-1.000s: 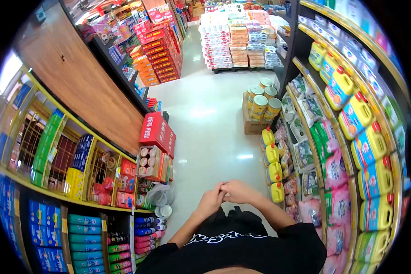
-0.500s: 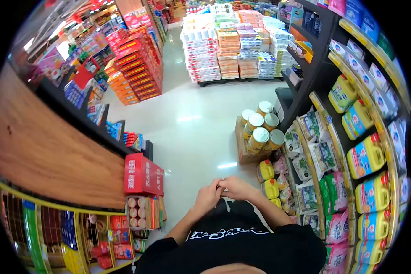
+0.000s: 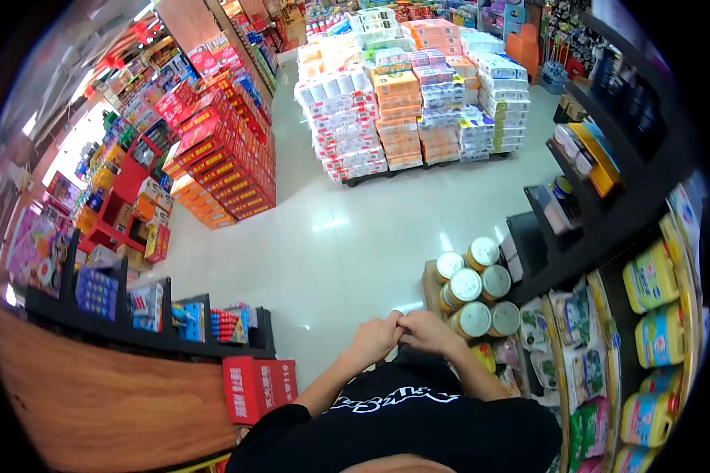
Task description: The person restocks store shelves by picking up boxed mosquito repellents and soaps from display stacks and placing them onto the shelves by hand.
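My left hand [image 3: 376, 339] and my right hand [image 3: 425, 329] meet in front of my black T-shirt [image 3: 481, 433]. Their fingers are curled and touch at the tips, and no object shows in either one. The undersides of the fingers are hidden from above. Closest to my right hand stands a group of tins with pale lids [image 3: 474, 319] in a cardboard box, a little beyond it on the right. A red box with white lettering [image 3: 260, 388] lies to the left of my left forearm.
Ahead, large stacks of wrapped paper packs [image 3: 398, 102] stand on a low black pallet. Piled red cartons [image 3: 229, 169] rise at the left. Shelves with yellow jugs [image 3: 659, 343] line the right side. A wooden panel [image 3: 118, 394] fills the lower left. Pale shiny floor [image 3: 355, 260] runs between them.
The view has moved forward and tilted up a little. Paper stacks and red cartons look nearer; the red box and tins sit lower in view. My hands stay together.
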Motion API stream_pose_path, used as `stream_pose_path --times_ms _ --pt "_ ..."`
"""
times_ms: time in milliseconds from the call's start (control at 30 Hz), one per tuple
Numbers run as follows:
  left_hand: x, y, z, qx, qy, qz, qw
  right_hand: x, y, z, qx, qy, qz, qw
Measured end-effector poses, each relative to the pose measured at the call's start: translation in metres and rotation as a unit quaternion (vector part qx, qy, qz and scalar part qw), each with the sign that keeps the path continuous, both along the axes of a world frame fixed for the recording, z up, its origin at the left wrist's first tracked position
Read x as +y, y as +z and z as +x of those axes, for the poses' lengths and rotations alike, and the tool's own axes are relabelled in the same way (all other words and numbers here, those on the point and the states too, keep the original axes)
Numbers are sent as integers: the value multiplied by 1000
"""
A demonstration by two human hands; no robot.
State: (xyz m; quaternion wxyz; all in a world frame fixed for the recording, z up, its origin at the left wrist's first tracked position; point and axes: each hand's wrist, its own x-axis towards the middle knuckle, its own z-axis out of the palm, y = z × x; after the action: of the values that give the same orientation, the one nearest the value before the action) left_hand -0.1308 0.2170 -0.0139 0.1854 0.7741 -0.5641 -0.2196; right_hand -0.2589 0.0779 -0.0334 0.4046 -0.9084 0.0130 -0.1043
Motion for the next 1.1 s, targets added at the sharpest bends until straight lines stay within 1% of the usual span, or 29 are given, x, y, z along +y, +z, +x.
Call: stream_pose_path --times_ms 67,100,200,233,333,367,433,500,567,667,767,800,833,933,967,1067,1100 --pt "-36 13 40 -7 28 0 1000 -41 10 43 -18 14 9 1000" --pt "-55 19 57 -6 43 -3 999 -60 11 65 -28 15 -15 999" --pt "-98 11 118 72 90 -65 991 -112 31 135 -7 46 -67 997" --pt "-111 11 133 97 115 -93 984 -127 35 156 -31 52 -67 996" --pt "-146 4 183 202 159 -134 957 -168 38 217 -15 82 -49 995" --pt "-158 1 199 216 173 -118 954 -181 34 237 -21 95 -38 995" --pt "-183 -5 235 243 196 -84 946 -207 15 275 11 105 -56 993" --pt "-214 -23 276 244 178 -78 950 -238 7 314 21 114 -60 991" --pt "-245 -33 322 244 147 -60 957 -266 5 348 31 89 -47 994" --pt "-308 -18 389 195 70 -45 977 -315 14 398 47 35 -63 996" --pt "-382 -24 453 121 -16 -39 992 -367 20 437 64 -34 -101 992" --pt "-407 -16 468 106 -36 -39 993 -384 21 450 68 -57 -113 990" --pt "-433 -5 482 90 -56 -38 994 -401 20 461 94 -82 -107 986" --pt "-498 4 514 70 -86 -29 993 -454 20 485 12 -155 23 988" --pt "-520 1 523 62 -92 -22 994 -475 16 492 7 -153 47 987" --pt "-581 -14 547 36 -103 -3 994 -541 0 516 53 -128 52 989" --pt "-603 -21 554 28 -105 2 994 -565 -5 524 60 -119 37 990"
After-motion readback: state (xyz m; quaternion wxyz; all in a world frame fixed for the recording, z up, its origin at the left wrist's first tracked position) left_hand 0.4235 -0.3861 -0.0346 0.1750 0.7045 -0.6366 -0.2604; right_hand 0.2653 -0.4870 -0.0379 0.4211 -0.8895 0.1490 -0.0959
